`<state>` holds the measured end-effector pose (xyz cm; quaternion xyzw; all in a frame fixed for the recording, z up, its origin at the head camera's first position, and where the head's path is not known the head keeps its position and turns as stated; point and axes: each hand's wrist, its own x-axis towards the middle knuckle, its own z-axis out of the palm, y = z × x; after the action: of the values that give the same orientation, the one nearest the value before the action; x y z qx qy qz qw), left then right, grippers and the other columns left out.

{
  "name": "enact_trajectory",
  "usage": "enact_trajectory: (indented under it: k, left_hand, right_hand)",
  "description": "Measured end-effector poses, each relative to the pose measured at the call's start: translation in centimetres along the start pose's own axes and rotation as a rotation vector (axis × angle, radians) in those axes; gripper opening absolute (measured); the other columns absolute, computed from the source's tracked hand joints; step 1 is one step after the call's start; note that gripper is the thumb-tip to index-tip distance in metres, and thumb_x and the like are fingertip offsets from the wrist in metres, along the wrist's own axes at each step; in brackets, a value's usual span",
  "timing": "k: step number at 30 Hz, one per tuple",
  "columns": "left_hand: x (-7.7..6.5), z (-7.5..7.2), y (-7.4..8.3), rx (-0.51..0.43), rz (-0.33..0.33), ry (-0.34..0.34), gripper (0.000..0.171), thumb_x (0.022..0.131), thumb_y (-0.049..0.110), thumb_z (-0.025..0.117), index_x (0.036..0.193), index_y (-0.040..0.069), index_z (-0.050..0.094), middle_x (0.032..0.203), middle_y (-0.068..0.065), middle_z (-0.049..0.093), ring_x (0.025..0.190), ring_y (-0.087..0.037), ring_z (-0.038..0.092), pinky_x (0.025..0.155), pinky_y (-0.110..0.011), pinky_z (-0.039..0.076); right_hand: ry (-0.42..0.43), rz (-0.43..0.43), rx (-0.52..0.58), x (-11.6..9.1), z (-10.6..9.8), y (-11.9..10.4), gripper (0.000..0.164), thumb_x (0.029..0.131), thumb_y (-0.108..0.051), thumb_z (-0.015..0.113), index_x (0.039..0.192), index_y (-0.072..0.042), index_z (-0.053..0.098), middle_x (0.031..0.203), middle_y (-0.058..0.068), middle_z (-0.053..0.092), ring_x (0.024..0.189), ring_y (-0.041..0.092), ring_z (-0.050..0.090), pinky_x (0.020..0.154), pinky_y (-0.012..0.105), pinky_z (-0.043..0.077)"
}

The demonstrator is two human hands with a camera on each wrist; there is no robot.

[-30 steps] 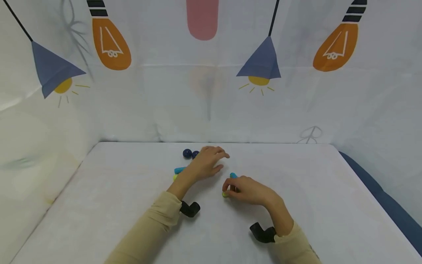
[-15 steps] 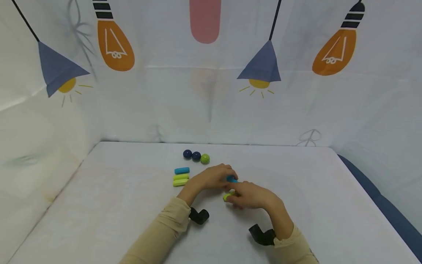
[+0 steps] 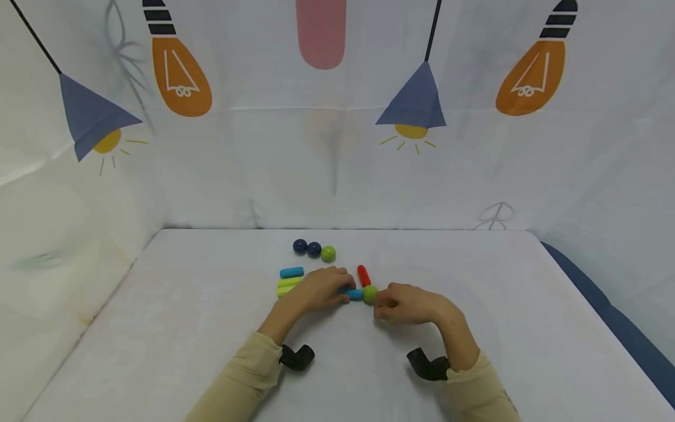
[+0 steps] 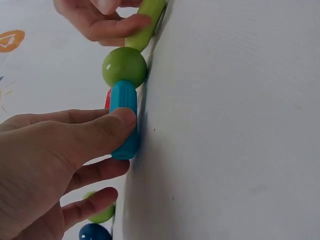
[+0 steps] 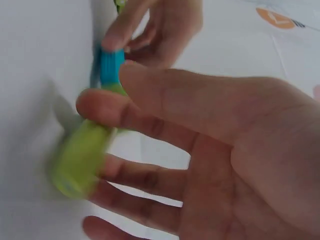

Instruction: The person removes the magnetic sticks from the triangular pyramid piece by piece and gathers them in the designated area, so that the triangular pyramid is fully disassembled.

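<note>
Pinching the blue stick [image 4: 123, 96], the left hand [image 3: 319, 288] angles inward.

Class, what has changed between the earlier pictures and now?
The left hand has drawn back, slightly left, and now pinches a blue cylindrical rod; the right hand has shifted slightly right. A slim red rod and green ball now show between them. Two glossy navy balls stayed put.

Two blue lamps [image 3: 412, 99] and two orange bulbs [image 3: 181, 76] decorate a white sheet [image 3: 295, 164] behind a white desk [image 3: 464, 269], a round-ended pink shape [image 3: 321, 35] between the bulbs. Faint grey loops [image 3: 495, 214] mark the sheet near the desk's far right corner; dark blue material [image 3: 596, 299] runs along the right edge.
</note>
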<state>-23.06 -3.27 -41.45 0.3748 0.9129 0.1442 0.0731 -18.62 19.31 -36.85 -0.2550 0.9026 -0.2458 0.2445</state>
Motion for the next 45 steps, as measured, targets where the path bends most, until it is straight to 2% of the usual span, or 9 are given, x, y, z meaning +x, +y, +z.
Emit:
enact_trajectory:
  k: [5,10,15,17,22,25,33,41,45]
  left_hand:
    - [-1.6,0.1,0.5,-0.005,-0.005,0.007,0.025,0.087,0.032,0.068,0.107,0.017,0.065,0.101,0.007,0.066,0.084,-0.006,0.057,0.077,-0.023,0.047]
    - [-2.2,0.6,1.3,0.021,-0.028,0.021,0.025,0.088,0.037,0.066,0.103,0.018,0.064,0.091,0.009,0.063,0.072,-0.004,0.051,0.065,-0.019,0.043]
    - [-2.4,1.1,1.6,0.002,-0.055,0.029,0.024,0.088,0.037,0.065,0.103,0.018,0.064,0.092,0.008,0.062,0.073,-0.004,0.051,0.067,-0.018,0.044]
    - [-2.5,1.3,1.6,-0.009,-0.057,0.035,0.024,0.088,0.036,0.065,0.104,0.018,0.064,0.094,0.008,0.062,0.075,-0.004,0.052,0.068,-0.019,0.045]
    - [-2.6,1.5,1.5,-0.01,-0.053,0.049,0.023,0.088,0.036,0.065,0.102,0.017,0.064,0.093,0.008,0.061,0.075,-0.004,0.051,0.068,-0.018,0.045]
    - [-2.7,1.4,1.3,-0.024,-0.054,0.056,0.023,0.088,0.036,0.065,0.102,0.018,0.063,0.091,0.008,0.06,0.074,-0.004,0.051,0.068,-0.018,0.044]
    - [-3.2,1.1,0.6,-0.153,-0.086,0.059,0.022,0.088,0.031,0.067,0.104,0.018,0.06,0.089,0.01,0.058,0.078,-0.005,0.05,0.072,-0.019,0.045]
    - [-3.7,0.0,0.3,-0.115,-0.019,0.051,0.018,0.088,0.028,0.067,0.1,0.016,0.064,0.088,0.008,0.061,0.077,-0.004,0.049,0.071,-0.019,0.044]
    - [-4.1,-0.7,0.2,-0.133,-0.005,0.001,0.015,0.086,0.025,0.07,0.098,0.016,0.067,0.087,0.008,0.062,0.076,-0.005,0.05,0.073,-0.019,0.045]
  right_hand:
    - [0.073,0.022,-0.016,0.0,-0.2,0.6,0.01,0.09,-0.023,0.059,0.091,-0.016,0.067,0.091,0.0,0.053,0.082,0.014,0.048,0.071,0.029,0.041]
    - [0.11,-0.03,-0.003,0.5,-0.1,1.3,0.009,0.09,-0.023,0.061,0.089,-0.014,0.062,0.091,0.0,0.055,0.081,0.013,0.048,0.07,0.027,0.041]
    - [0.145,-0.008,0.052,1.3,0.6,1.4,0.039,0.087,-0.031,0.068,0.115,-0.01,0.053,0.101,0.003,0.062,0.09,0.014,0.055,0.079,0.033,0.047]
    - [0.156,-0.02,0.041,1.6,1.1,1.4,0.043,0.086,-0.03,0.068,0.121,-0.01,0.052,0.103,0.002,0.062,0.091,0.014,0.056,0.081,0.034,0.048]
    - [0.202,-0.071,-0.035,2.2,1.8,1.1,0.028,0.087,-0.022,0.066,0.112,-0.01,0.06,0.095,-0.004,0.059,0.086,0.011,0.052,0.076,0.029,0.046]
    - [0.216,-0.073,-0.039,2.3,1.9,1.1,0.025,0.088,-0.02,0.066,0.11,-0.011,0.06,0.094,-0.004,0.058,0.085,0.011,0.052,0.076,0.029,0.046]
    - [0.229,-0.086,-0.005,2.9,2.2,1.2,0.024,0.087,-0.025,0.066,0.107,-0.013,0.061,0.093,-0.005,0.059,0.084,0.011,0.052,0.074,0.027,0.046]
    - [0.223,-0.061,0.044,3.5,2.7,1.3,0.021,0.085,-0.028,0.066,0.104,-0.017,0.063,0.087,-0.007,0.06,0.08,0.011,0.052,0.067,0.025,0.045]
    - [0.2,-0.027,0.065,3.7,2.9,1.3,0.023,0.085,-0.029,0.066,0.104,-0.018,0.063,0.088,-0.007,0.06,0.082,0.013,0.052,0.069,0.028,0.045]
